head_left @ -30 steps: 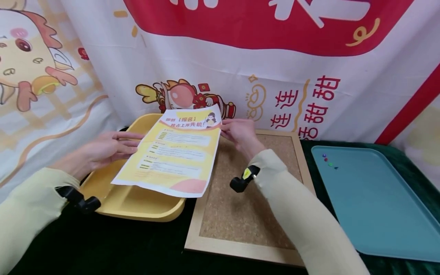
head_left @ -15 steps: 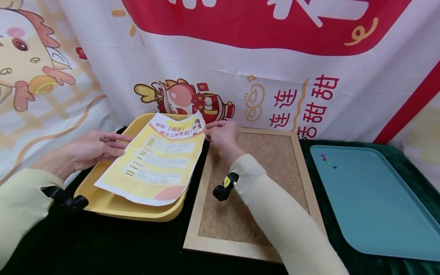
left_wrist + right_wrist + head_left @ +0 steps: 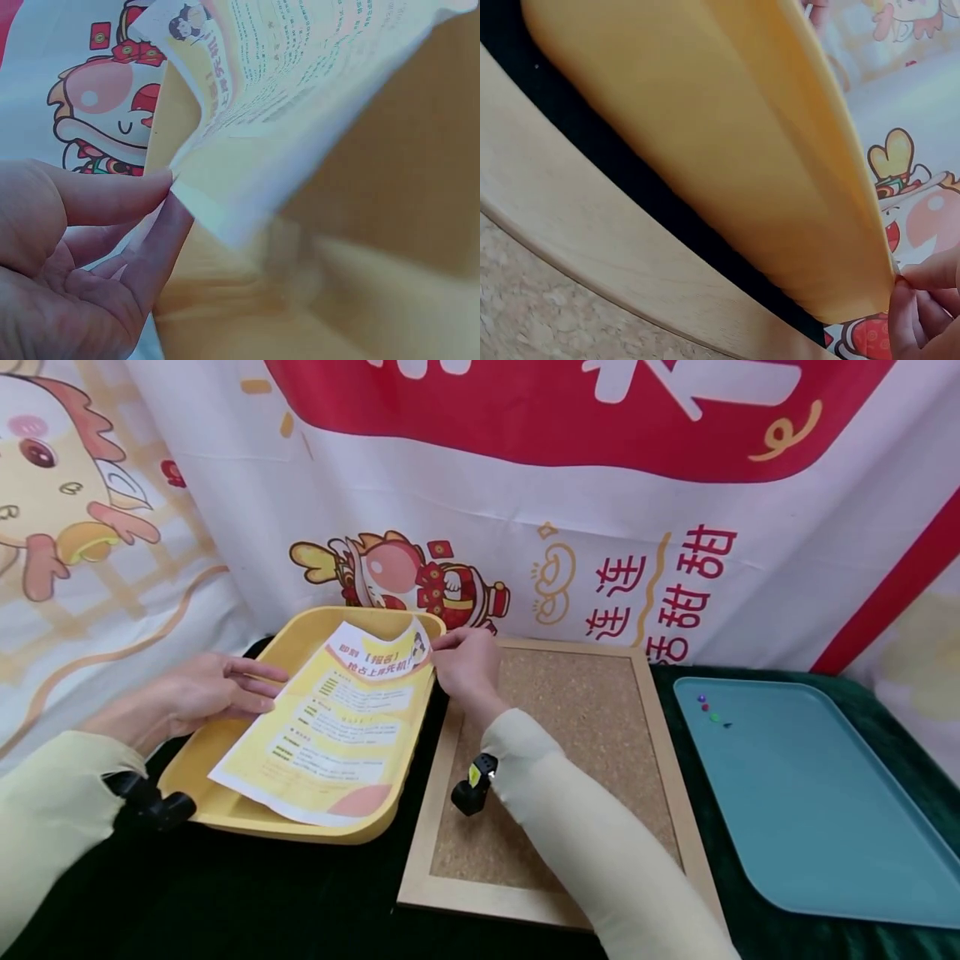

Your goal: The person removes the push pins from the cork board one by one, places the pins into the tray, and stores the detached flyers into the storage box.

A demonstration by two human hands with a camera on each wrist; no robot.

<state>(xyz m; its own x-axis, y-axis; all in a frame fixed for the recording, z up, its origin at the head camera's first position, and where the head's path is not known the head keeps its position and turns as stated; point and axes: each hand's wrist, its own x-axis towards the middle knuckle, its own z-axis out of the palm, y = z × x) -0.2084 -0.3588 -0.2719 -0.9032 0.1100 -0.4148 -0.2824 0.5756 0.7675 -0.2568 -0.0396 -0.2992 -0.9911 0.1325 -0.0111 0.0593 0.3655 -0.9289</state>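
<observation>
A yellow printed flyer (image 3: pixel 322 727) lies over the yellow tray (image 3: pixel 300 832), its far edge bowed between the two hands. At its left edge, my left hand (image 3: pixel 213 693) pinches the paper between thumb and fingers, as the left wrist view shows with the flyer (image 3: pixel 300 97) curving away from the fingertips. My right hand (image 3: pixel 472 667) pinches the flyer's far right corner, close above the tray's far right rim. In the right wrist view, that hand (image 3: pixel 930 307) is at the frame's edge, and the tray's outer wall (image 3: pixel 705 135) hides most of the paper.
A wood-framed cork board (image 3: pixel 577 727) lies right of the tray, under my right forearm. Farther right is a blue-green tray (image 3: pixel 825 810) with several small coloured pieces (image 3: pixel 708 708) in its far left corner. Dark green cloth (image 3: pixel 247 893) covers the table; a printed banner (image 3: pixel 480 485) hangs behind.
Both hands have carried the flyer left and down, from partly over the cork board to over the yellow tray. The right hand has moved left along with it.
</observation>
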